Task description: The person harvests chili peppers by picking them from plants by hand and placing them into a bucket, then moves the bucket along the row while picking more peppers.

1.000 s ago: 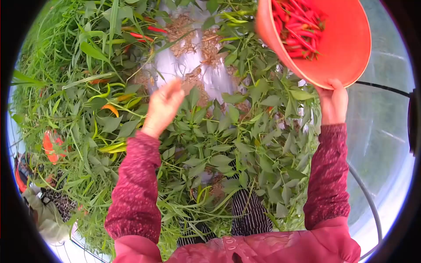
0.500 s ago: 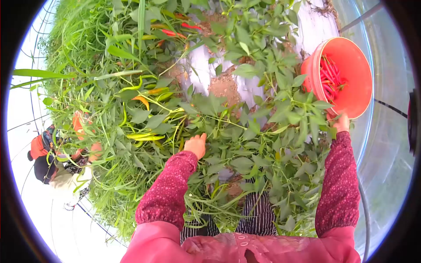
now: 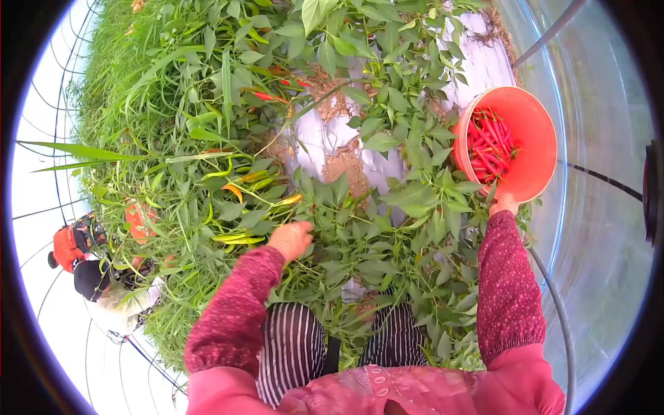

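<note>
My left hand point(image 3: 290, 240) is among the leaves of the pepper plants point(image 3: 360, 238), its fingers curled together; whatever they may hold is too small to make out. Just left of it hang yellow-green chili peppers point(image 3: 238, 239), with an orange-yellow one point(image 3: 234, 191) above. My right hand point(image 3: 504, 203) grips the near rim of a red bucket point(image 3: 536, 155), which is tilted with its mouth toward me. Inside the bucket lies a heap of red chili peppers point(image 3: 490, 146).
Red chilies point(image 3: 266, 96) hang on plants farther ahead. White ground film point(image 3: 321, 138) with bare soil shows between the rows. Clear plastic sheeting point(image 3: 588, 228) and a grey hose point(image 3: 553, 290) run along the right. Two people point(image 3: 90, 280) are among the plants at left.
My left hand has shifted slightly left and down in view. The bucket and right hand appear lower and farther left as the view shifts. My striped left leg shows more.
</note>
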A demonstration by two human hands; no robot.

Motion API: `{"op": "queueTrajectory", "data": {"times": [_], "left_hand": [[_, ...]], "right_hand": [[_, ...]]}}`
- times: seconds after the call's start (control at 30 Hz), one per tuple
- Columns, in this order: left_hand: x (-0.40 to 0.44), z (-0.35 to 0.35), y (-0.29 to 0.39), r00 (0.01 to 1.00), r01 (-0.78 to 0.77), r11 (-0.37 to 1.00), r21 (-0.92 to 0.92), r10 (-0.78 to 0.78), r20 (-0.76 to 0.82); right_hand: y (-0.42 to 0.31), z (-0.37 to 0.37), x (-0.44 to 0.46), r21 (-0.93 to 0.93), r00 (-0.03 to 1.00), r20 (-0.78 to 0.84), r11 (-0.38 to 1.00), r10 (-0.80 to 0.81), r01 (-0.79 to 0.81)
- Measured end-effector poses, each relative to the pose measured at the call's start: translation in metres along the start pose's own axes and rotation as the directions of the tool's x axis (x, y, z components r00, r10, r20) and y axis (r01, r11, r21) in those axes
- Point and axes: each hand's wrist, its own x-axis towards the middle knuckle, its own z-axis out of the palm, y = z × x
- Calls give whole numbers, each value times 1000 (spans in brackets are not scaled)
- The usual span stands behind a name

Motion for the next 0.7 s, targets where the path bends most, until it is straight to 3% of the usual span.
{"op": "queueTrajectory", "data": {"times": [0.1,0.13,0.17,0.2,0.23,0.27,0.3,0.33,0.37,0.4,0.5,0.57,0.6,0.63,0.67,0.7], "left_hand": [[-21,-37,-39,992,52,996,70,-44,-120],[-32,-44,-53,992,62,995,80,-52,-117],[-37,-52,-63,980,57,995,-85,-72,-185],[-33,-61,-72,963,24,969,-248,-89,-255],[-24,-65,-86,967,39,951,-307,-114,-230],[-14,-69,-92,960,53,945,-323,-137,-244],[-5,-77,-98,952,74,938,-338,-167,-256],[6,-88,-95,954,77,941,-329,-166,-251],[19,-100,-85,946,19,955,-296,-113,-304],[32,-111,-79,935,-37,965,-258,-58,-350],[128,-116,-103,877,-190,860,-474,-69,-476],[204,-132,-121,800,-216,725,-654,-253,-545],[228,-153,-144,818,-61,922,-382,-173,-549],[245,-161,-162,863,7,852,-523,-269,-427],[256,-166,-160,824,6,574,-819,-467,-321],[274,-177,-152,775,-50,200,-979,-610,-164]], "right_hand": [[-28,18,-49,11,996,42,997,-79,79],[-12,6,-20,11,994,77,997,-72,71],[11,-15,14,17,995,71,998,-66,65],[32,-36,51,-565,912,234,715,-338,410],[42,-48,73,-822,760,504,44,-410,568],[47,-50,78,-814,798,438,194,-415,548],[38,-40,57,-817,804,432,201,-408,541],[14,-23,22,-556,942,176,761,-286,334],[-2,-12,-4,-45,1000,23,999,-13,14],[-1,-17,-4,-48,1000,6,999,-2,2],[18,-54,29,-74,998,12,996,-58,59],[1,-49,5,-134,996,-85,991,-17,5],[-7,-47,-5,-115,998,-21,992,-61,58],[-15,-57,-27,-114,996,31,990,-84,87],[-26,-51,-44,-134,998,-4,989,-64,63],[-40,-28,-49,-127,994,-108,992,-10,-3]]}}
